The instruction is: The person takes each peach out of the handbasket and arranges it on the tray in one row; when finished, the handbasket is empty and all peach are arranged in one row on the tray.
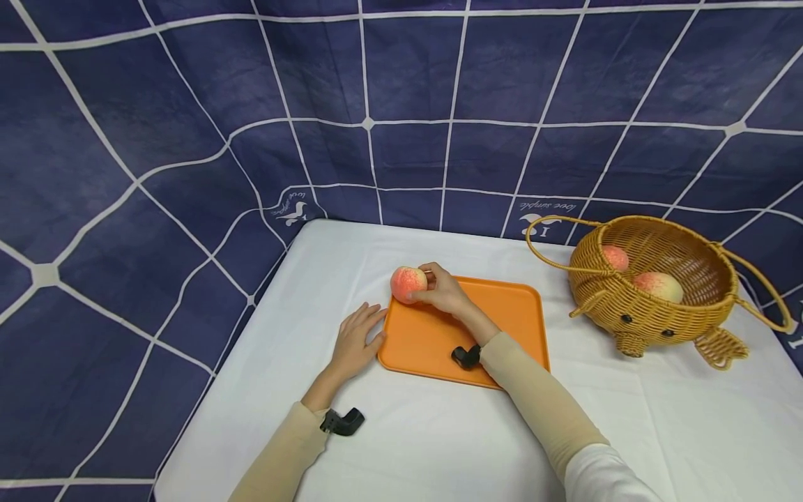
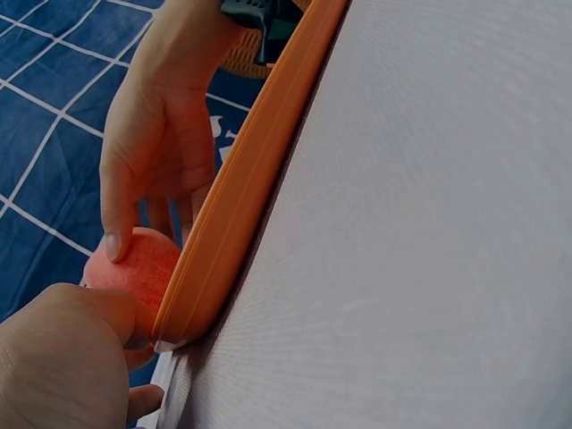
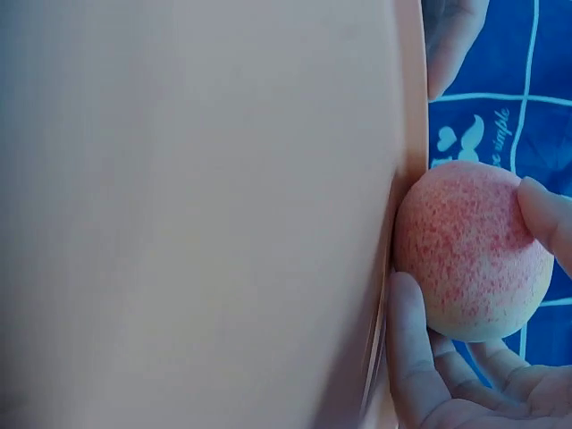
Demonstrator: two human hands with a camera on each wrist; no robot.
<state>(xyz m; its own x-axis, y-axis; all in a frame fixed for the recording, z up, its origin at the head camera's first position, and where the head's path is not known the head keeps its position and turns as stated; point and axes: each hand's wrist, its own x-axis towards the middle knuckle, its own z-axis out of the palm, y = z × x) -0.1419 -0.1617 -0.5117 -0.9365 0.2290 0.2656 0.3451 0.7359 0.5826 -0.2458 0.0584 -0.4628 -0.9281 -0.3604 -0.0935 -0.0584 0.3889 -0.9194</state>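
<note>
A pink and pale-yellow peach (image 1: 408, 284) is at the far left corner of an orange tray (image 1: 414, 341). My right hand (image 1: 444, 291) reaches across the tray and holds the peach between thumb and fingers; the right wrist view shows the fingertips on both sides of the peach (image 3: 474, 250), right by the tray's rim. Just outside the tray's left edge is my left hand (image 1: 354, 343), its fingers extended and its thumb close to the rim. The left wrist view puts that thumb near the tray corner; whether it touches is hard to tell.
On the right stands a brown wicker basket (image 1: 596, 307) with an animal face and looped handles. Inside it lie a reddish peach (image 1: 615, 257) and a paler peach (image 1: 659, 286). A white cloth (image 1: 452, 446) covers the table, and a blue checked curtain (image 1: 414, 84) hangs behind.
</note>
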